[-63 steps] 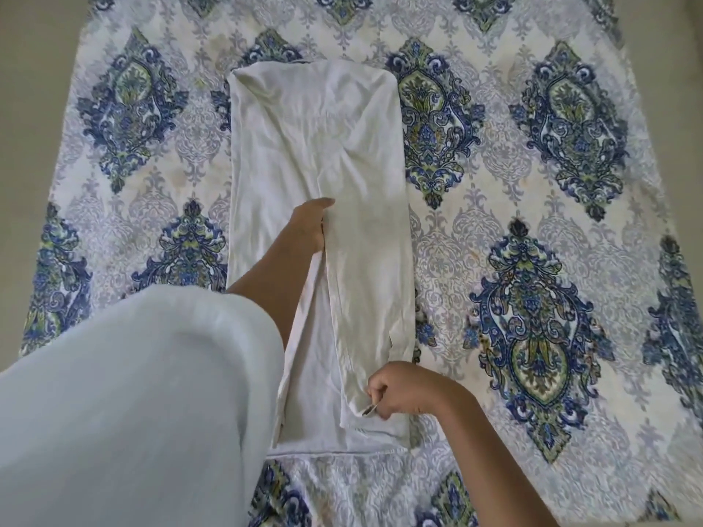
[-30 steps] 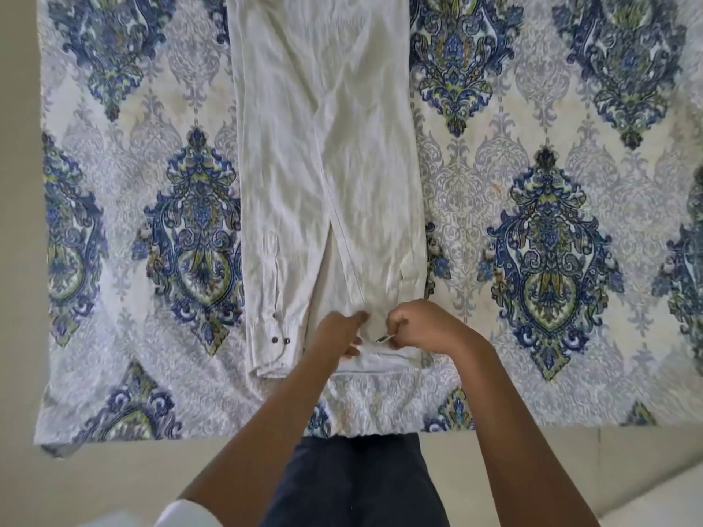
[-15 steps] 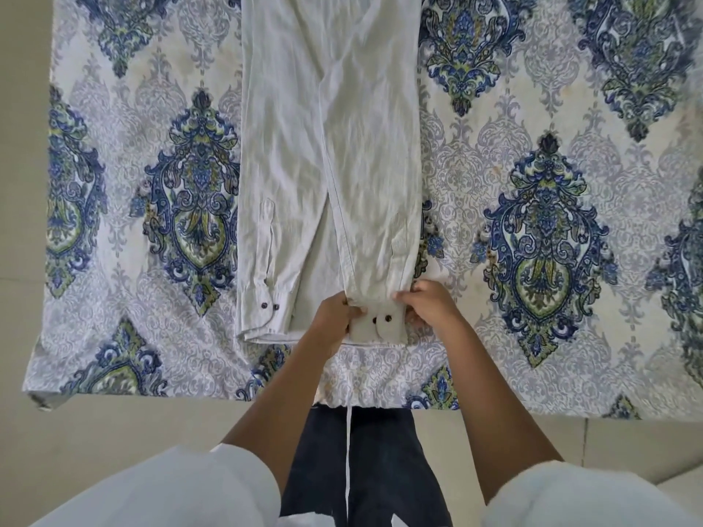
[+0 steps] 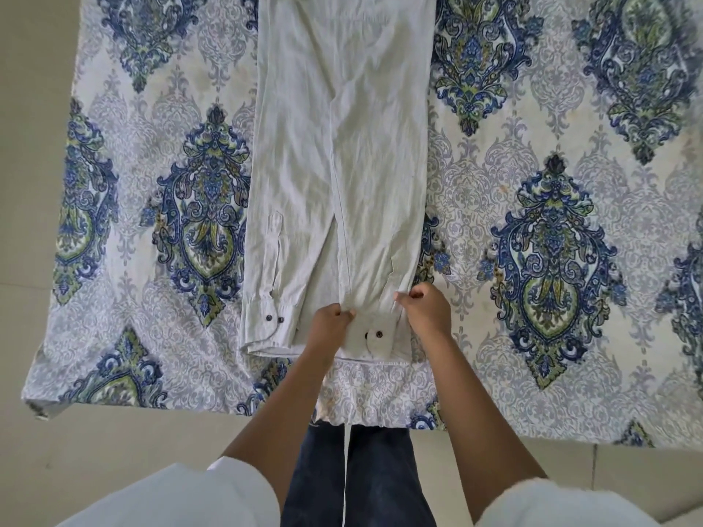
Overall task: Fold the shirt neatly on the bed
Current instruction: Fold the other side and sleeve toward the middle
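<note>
Bedsheet on pale floor bears shirt; left hand and right hand pinch its sleeve.

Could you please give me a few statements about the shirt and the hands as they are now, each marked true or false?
1. The left hand and the right hand both pinch the cream long-sleeved shirt at its near end. True.
2. The shirt lies on a plain red sheet. False: it lies on a white bedsheet with blue-and-green ornaments.
3. The free sleeve cuff on the person's left shows two dark buttons. True.
4. The shirt is spread fully open with its sleeves stretched sideways. False: it is folded into a long narrow strip, with the sleeves laid lengthwise.
</note>
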A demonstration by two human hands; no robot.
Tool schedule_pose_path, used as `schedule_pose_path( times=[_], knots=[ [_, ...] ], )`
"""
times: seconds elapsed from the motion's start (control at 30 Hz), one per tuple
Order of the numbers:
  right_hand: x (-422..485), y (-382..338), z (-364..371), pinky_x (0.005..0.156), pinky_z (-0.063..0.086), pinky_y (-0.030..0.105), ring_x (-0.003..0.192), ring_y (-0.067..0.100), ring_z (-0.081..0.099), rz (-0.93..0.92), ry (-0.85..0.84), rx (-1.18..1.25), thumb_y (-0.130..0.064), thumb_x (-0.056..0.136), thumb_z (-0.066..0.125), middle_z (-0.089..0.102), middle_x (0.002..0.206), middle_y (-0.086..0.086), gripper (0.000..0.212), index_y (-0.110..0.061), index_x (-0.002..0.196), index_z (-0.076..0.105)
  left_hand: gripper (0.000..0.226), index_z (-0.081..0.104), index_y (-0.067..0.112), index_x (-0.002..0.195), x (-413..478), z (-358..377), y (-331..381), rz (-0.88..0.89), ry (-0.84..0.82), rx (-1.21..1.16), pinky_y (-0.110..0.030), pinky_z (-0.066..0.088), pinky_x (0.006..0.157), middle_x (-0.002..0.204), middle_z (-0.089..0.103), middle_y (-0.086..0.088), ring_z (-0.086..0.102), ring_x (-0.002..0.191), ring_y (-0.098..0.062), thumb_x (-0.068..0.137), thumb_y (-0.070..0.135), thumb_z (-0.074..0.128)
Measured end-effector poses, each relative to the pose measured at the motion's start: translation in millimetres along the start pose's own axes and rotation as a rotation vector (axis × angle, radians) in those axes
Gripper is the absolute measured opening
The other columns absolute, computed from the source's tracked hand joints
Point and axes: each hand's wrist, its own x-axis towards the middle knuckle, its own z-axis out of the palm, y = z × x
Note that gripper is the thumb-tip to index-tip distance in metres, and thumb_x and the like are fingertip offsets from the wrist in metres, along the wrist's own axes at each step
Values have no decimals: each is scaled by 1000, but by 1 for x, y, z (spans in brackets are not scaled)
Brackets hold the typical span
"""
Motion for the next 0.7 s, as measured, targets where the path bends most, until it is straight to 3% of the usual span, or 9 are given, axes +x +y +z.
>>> schedule_pose_path(
  times=[0.1, 0.2, 0.3, 0.37, 0.47, 0.57, 0.63, 0.7],
  knots=[
    [12, -4, -3, 56, 27, 28, 63, 19, 43, 22, -42, -38, -9, 82, 58, 46, 66, 7, 19, -11, 69, 44, 18, 51, 6, 77, 0, -1, 0, -22, 32, 73, -24, 30, 52, 67, 46, -4, 38, 57, -13, 92, 15, 54],
    [18, -2, -5, 55, 25, 28, 60, 18, 39, 63, -79, -77, -9, 82, 58, 39, 62, 2, 30, -14, 63, 36, 28, 42, 10, 72, -4, -1, 7, 52, 37, 366, -22, 27, 49, 63, 40, 1, 35, 55, -11, 91, 25, 55],
    [23, -11, -10, 53, 32, 26, 61, 17, 45, 35, -16, -17, -21, 88, 59, 45, 66, -2, 18, -11, 77, 48, 24, 44, 11, 80, -1, 1, 29, 148, 124, 303, -23, 30, 49, 63, 42, 3, 37, 53, -10, 90, 30, 56],
    [31, -25, -14, 53, 34, 26, 60, 13, 47, -33, 50, 41, -28, 91, 56, 49, 70, -3, 18, -10, 89, 52, 15, 46, 12, 83, 6, 1, 45, 189, 201, 236, -23, 31, 48, 64, 43, 4, 38, 53, -10, 91, 23, 53],
    [49, -48, -22, 61, 37, 26, 70, 17, 51, -60, 58, 66, -23, 92, 54, 55, 83, 3, 17, -8, 100, 57, 18, 39, 13, 71, 19, -2, 53, 155, 260, 226, -25, 25, 47, 60, 36, 1, 31, 51, -13, 86, 7, 47],
    [61, -57, -30, 67, 38, 27, 79, 21, 52, -20, 11, -3, -17, 91, 55, 56, 85, 6, 19, -3, 103, 60, 23, 37, 15, 66, 20, -1, 55, 103, 321, 261, -24, 25, 49, 60, 38, 2, 34, 52, -14, 85, 9, 49],
    [64, -60, -32, 66, 37, 27, 78, 22, 52, -18, 10, -44, -19, 90, 55, 55, 81, 4, 16, -5, 98, 57, 6, 49, 12, 84, 11, 3, 61, 170, 373, 385, -28, 38, 54, 79, 48, -1, 48, 67, -18, 86, 16, 53],
    [66, -67, -32, 65, 38, 29, 79, 23, 53, -51, 123, -101, -22, 91, 55, 56, 89, 6, 18, -6, 99, 54, 28, 48, 7, 111, 7, 8, 72, 304, 481, 561, -34, 47, 69, 106, 49, -5, 51, 93, -23, 88, 21, 56]
  ],
)
